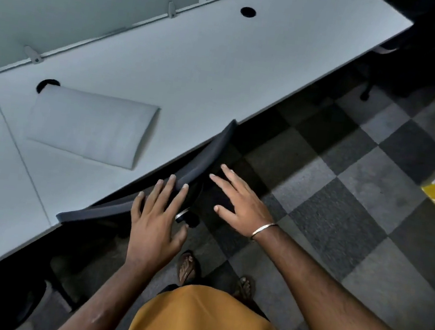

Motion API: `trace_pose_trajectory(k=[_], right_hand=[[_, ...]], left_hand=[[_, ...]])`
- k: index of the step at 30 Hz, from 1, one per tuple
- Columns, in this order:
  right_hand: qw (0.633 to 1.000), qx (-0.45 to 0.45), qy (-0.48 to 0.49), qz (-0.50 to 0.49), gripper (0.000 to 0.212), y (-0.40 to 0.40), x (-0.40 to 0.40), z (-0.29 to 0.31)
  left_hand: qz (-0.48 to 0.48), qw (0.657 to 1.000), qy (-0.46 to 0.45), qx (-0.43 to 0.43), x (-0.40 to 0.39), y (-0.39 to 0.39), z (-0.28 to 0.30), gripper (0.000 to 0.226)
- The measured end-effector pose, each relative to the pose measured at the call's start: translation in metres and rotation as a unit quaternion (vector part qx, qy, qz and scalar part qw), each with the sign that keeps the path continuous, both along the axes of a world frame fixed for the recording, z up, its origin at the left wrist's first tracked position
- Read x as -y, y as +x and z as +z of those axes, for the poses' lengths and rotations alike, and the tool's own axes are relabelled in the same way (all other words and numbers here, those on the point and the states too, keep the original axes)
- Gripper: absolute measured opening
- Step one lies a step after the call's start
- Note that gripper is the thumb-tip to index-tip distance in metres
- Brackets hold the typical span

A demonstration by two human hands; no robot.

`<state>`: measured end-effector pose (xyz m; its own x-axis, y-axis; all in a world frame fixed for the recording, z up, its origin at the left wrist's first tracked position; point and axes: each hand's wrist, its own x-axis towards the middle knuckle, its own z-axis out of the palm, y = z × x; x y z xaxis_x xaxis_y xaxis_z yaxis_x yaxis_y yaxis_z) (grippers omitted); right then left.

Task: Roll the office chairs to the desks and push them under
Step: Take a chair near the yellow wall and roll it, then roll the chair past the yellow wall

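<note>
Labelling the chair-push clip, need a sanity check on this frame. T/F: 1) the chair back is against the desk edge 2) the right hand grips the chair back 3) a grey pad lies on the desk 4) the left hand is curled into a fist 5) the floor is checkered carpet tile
1) The chair back is against the edge of the desk: true.
2) The right hand grips the chair back: false; its fingers are spread and hold nothing.
3) A grey pad lies on the desk: true.
4) The left hand is curled into a fist: false; its fingers are straight, over the chair back's top edge.
5) The floor is checkered carpet tile: true.
</note>
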<state>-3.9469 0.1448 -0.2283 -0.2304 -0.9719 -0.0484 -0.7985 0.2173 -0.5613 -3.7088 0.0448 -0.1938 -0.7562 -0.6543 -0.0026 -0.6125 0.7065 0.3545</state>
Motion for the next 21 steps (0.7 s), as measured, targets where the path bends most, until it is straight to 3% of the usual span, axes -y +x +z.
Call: trace_pose_trajectory(k=[5, 13, 21], right_hand=[[0.973, 0.075, 0.086, -0.198, 0.081, -0.047, -0.074, -0.016], [0.943, 0.099, 0.129, -0.291, 0.079, -0.105, -0.18, -0.026], [0.917, 0.12, 0.132, -0.356, 0.079, -0.154, -0.269, -0.041]], left_hand=[[-0.106, 0.993, 0.06, 0.0, -0.02, -0.045, -0.004, 0.085], [-0.149, 0.975, 0.16, 0.033, -0.073, -0.143, 0.0, 0.075], [-0.186, 0.964, 0.174, 0.079, -0.132, -0.238, 0.007, 0.072]])
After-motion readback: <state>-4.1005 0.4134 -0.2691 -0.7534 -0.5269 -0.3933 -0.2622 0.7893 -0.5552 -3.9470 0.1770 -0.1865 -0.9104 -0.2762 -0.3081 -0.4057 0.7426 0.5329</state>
